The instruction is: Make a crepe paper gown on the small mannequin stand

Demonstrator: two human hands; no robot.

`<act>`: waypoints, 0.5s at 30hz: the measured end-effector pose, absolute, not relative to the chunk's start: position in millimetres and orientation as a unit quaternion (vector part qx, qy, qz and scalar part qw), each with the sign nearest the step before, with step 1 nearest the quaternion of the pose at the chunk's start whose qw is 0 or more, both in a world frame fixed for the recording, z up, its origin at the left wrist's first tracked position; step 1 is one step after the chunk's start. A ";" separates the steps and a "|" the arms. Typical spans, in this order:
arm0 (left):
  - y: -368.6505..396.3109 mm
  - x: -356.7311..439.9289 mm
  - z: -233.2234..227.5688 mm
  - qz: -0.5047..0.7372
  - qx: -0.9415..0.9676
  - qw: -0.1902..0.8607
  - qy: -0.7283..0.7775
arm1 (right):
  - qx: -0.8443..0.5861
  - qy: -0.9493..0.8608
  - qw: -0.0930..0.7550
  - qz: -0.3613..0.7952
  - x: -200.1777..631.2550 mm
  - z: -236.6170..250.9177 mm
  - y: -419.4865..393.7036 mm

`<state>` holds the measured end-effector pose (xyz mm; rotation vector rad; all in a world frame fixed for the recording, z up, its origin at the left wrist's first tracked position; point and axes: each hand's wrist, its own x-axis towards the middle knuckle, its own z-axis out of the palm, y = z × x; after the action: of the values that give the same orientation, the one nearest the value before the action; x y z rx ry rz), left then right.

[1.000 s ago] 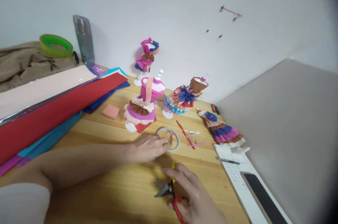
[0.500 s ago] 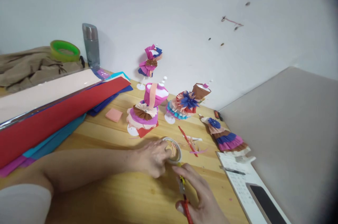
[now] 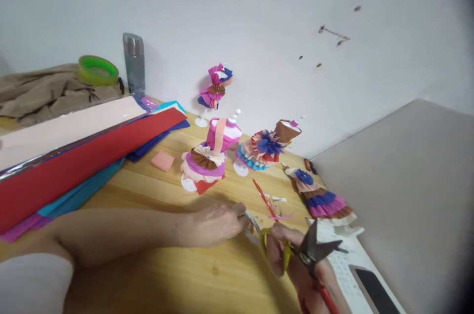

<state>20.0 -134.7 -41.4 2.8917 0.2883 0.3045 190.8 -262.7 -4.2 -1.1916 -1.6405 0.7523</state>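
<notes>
My left hand (image 3: 218, 225) is closed around a roll of clear tape (image 3: 254, 222), gripped at its left edge just above the wooden table. In my right hand (image 3: 299, 279) is a pair of scissors (image 3: 308, 255) with one yellow handle and one red handle. Their blades are spread and point to the right. My right fingertips are beside the tape roll's right side; whether they touch the tape I cannot tell. Beyond my hands stands a small dress form (image 3: 224, 134) in a pink bodice and a ruffled paper skirt with a brown and cream fan.
Paper strips (image 3: 272, 205) lie behind the roll. Two more dressed forms (image 3: 268, 143) (image 3: 217, 89) stand near the wall. On the right are a layered paper dress (image 3: 320, 195) and a phone (image 3: 377, 287); on the left, red paper (image 3: 92, 156), pink notes (image 3: 163, 161) and a bottle (image 3: 134, 64).
My right hand has turned and moved right, swinging the scissors so that the blades point right. My left hand has moved slightly right and tilted the tape roll up.
</notes>
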 end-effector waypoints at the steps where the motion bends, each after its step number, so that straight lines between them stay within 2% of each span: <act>1: -134.8 19.9 -41.7 0.107 0.985 0.103 0.093 | -0.478 -0.668 0.476 0.315 190.3 -0.9 -260.8; 9: -139.9 13.4 -26.5 0.136 0.985 0.044 0.095 | -0.433 -0.674 0.487 0.347 183.9 18.2 -250.6; 15: -144.6 9.8 -12.2 0.113 0.985 0.011 0.127 | -0.506 -0.604 0.490 0.372 189.8 20.9 -249.9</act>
<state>9.8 -144.6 -12.2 3.0737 0.3973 0.3533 189.8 -249.9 20.9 -1.2303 -1.4676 0.9047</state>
